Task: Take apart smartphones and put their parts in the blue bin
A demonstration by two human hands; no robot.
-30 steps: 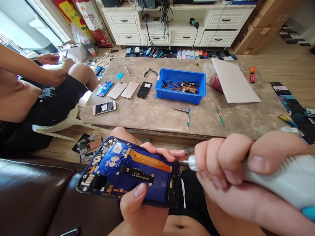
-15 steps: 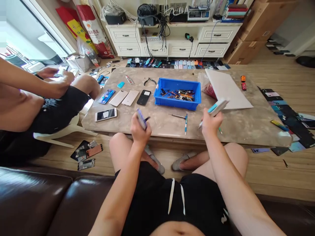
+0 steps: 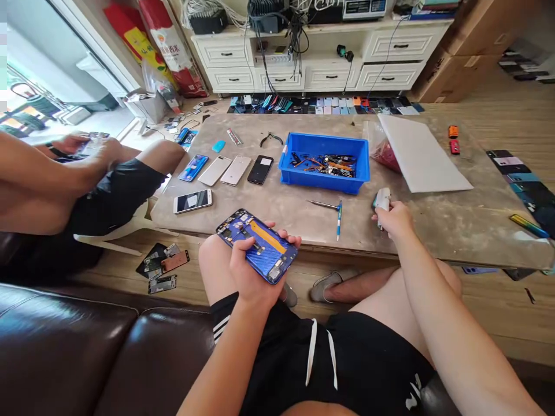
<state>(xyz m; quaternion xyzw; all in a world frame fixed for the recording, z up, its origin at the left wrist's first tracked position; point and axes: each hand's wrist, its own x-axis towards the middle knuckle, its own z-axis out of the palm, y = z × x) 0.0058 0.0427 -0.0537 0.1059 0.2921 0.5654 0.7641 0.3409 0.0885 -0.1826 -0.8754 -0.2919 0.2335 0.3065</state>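
Note:
An opened smartphone point(image 3: 262, 245) rests in my left hand point(image 3: 254, 271), its blue inside with an orange strip facing up and my thumb lying over its near edge. It is held above my lap, close to the table's front edge. Over to the right, my right hand point(image 3: 396, 219) is closed on a pale handheld tool with a teal side point(image 3: 382, 201), low at the table top; its exact kind is unclear. Between the hands lie a thin screwdriver point(image 3: 324, 204) and a blue-and-white pen-like tool point(image 3: 339, 221). A blue bin point(image 3: 325, 181) of small phone parts stands behind them.
Several phones, including a white one point(image 3: 193, 201) and a black one point(image 3: 261, 169), lie left of the bin near pliers point(image 3: 271, 137). A white foam sheet point(image 3: 427, 156) leans at right. Another person point(image 3: 87, 167) sits at left, handling a device.
My left hand has turned the phone from edge-on to inside-up and brought it nearer. My right hand has lowered the pale tool toward the table at right. The view has shifted slightly.

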